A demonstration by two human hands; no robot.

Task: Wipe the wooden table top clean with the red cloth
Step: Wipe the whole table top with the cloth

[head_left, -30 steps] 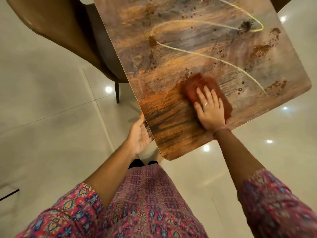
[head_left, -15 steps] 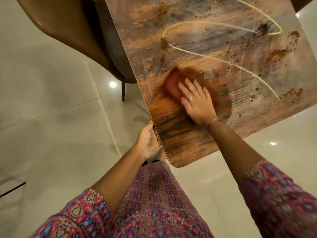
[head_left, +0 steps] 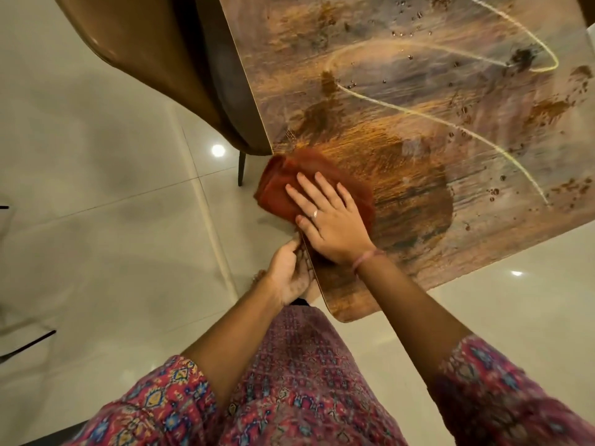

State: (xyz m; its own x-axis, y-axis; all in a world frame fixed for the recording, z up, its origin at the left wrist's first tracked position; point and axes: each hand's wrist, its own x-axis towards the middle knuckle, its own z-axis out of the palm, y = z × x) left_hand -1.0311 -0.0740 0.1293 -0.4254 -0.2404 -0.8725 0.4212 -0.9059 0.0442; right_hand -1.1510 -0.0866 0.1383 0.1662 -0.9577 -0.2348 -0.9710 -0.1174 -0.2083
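The right hand (head_left: 328, 220) lies flat on the red cloth (head_left: 289, 185), fingers straight and a little spread, pressing it down. There is a ring on one finger and a thin pink band at the wrist. The cloth sits at the left edge of the wooden surface (head_left: 402, 101), and part of it hangs out past the edge over the floor (head_left: 96, 220).

The left hand (head_left: 289, 272) is just below the cloth, at the same edge of the surface (its thumb is on top and its fingers curl under the rim, so it is holding the edge).

Farther up the surface there are brown stains (head_left: 547, 112), small dark spots and a thin yellow line (head_left: 418, 112) that loops across the wood. Near the cloth the wood looks dark and wet.

A brown chair (head_left: 154, 59) stands beside the surface, touching its left edge.
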